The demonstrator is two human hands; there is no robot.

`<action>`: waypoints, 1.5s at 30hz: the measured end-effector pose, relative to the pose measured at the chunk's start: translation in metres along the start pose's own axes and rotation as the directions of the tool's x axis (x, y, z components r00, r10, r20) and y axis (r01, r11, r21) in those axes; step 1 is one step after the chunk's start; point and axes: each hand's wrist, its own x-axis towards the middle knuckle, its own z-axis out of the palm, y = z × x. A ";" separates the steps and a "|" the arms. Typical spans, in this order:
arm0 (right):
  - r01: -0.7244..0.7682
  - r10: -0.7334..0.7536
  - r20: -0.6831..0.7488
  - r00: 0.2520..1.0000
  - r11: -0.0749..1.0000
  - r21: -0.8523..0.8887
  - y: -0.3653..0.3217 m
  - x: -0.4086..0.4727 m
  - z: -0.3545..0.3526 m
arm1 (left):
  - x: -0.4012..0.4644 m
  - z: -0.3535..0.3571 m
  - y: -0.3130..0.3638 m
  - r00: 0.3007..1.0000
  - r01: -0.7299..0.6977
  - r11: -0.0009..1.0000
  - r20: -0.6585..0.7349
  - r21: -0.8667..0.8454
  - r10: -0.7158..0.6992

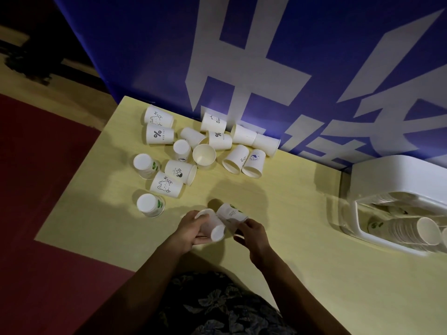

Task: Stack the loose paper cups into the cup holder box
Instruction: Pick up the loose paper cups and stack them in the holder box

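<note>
Left grip curls round one white paper cup lying sideways. Right grip pinches a second printed white paper cup just beside it. I judge both light, thin-walled, crushable, so I hold mid-wall gently. White plastic cup holder box sits well right of the grips.

Table pale yellow; paper cups white with black and green prints; cup holder box white; backdrop blue, large white characters; floor dark red; garment dark floral
</note>
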 end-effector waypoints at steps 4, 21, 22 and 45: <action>0.068 -0.087 -0.136 0.987 0.988 -0.141 0.004 -0.001 -0.009 | -0.001 0.007 -0.001 0.951 -0.177 0.924 -0.184 0.340 0.250; 0.366 -0.665 -0.233 0.709 0.630 -0.685 -0.006 -0.038 -0.154 | -0.062 0.153 0.022 0.547 -0.552 -0.049 0.406 0.832 0.732; 0.356 -0.668 -0.246 0.702 0.629 -0.691 -0.005 -0.040 -0.169 | -0.063 0.165 0.020 0.556 -0.549 -0.040 0.401 0.835 0.728; 0.198 -0.686 -0.090 0.722 0.329 -0.923 -0.001 0.044 -0.391 | -0.086 0.349 -0.043 0.563 -0.597 0.052 0.372 0.801 0.738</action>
